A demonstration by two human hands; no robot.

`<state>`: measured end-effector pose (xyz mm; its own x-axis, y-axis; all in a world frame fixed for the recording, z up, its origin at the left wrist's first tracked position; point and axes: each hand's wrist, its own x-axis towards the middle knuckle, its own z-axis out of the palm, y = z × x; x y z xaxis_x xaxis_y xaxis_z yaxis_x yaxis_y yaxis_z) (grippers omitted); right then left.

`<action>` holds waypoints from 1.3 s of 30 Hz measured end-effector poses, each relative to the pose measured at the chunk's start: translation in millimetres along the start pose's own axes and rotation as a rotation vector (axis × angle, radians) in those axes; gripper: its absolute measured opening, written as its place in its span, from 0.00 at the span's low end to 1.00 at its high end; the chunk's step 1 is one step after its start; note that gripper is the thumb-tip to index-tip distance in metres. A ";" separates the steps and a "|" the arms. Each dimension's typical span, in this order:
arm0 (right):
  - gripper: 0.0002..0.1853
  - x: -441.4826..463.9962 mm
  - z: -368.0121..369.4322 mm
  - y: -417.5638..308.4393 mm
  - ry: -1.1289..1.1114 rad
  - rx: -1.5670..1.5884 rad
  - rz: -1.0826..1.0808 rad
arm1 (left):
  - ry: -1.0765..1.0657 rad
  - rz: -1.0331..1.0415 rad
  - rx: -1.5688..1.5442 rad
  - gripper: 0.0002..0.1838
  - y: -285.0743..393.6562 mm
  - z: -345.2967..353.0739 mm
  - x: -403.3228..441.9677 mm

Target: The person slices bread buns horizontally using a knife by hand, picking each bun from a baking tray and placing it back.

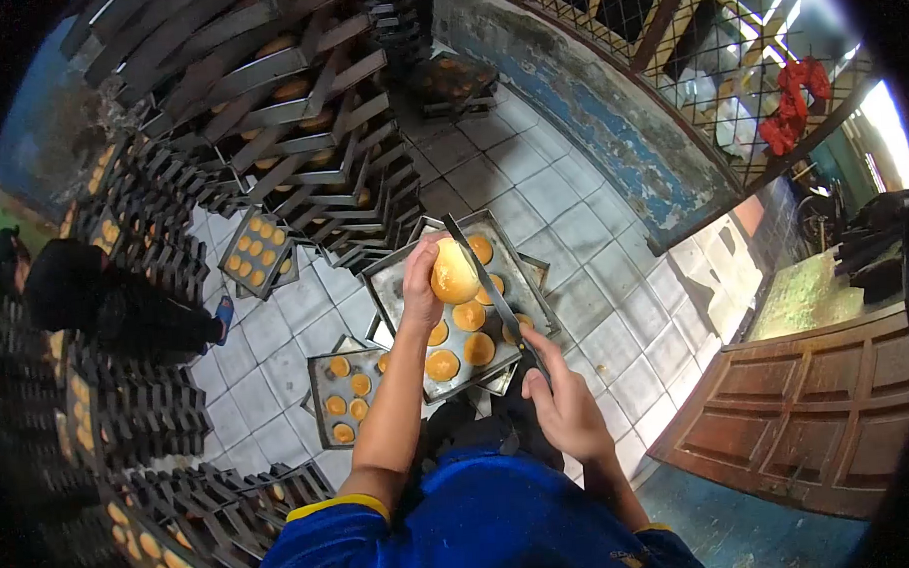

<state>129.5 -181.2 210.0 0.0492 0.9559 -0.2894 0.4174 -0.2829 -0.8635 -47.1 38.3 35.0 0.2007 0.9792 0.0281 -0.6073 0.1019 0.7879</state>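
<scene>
My left hand (421, 283) is closed around a round golden bun (455, 274), held up above a metal baking tray (385, 286). In my right hand (567, 405) is a long bread knife (494, 288), gripped by its dark handle. Its blade runs up along the right side of the bun; whether it has cut in, I cannot tell. Several more buns (469, 316) lie in the tray below, some partly hidden by the knife and my hands.
A second tray (321, 391) of buns sits lower left, partly behind my left forearm. Another bun tray (256, 253) lies farther left on the tiled floor (563, 235). Tall stacks of trays (309, 119) rise at the back and left. A person in dark clothes (125, 301) is at far left.
</scene>
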 end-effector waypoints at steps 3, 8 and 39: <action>0.29 -2.5 -7.6 8.8 -0.003 0.042 -0.034 | -0.030 -0.033 0.026 0.22 8.6 -4.8 2.8; 0.29 11.2 2.6 14.1 -0.033 0.156 -0.068 | -0.206 -0.127 0.121 0.20 18.7 0.1 -3.0; 0.30 31.1 7.9 5.6 -0.149 0.111 0.023 | 0.155 -0.057 -0.189 0.24 11.0 -9.7 -14.5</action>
<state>126.2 -153.7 192.8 -0.0813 0.9292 -0.3604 0.3146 -0.3192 -0.8940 -64.1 26.9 37.3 0.1275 0.9847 -0.1188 -0.7345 0.1743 0.6558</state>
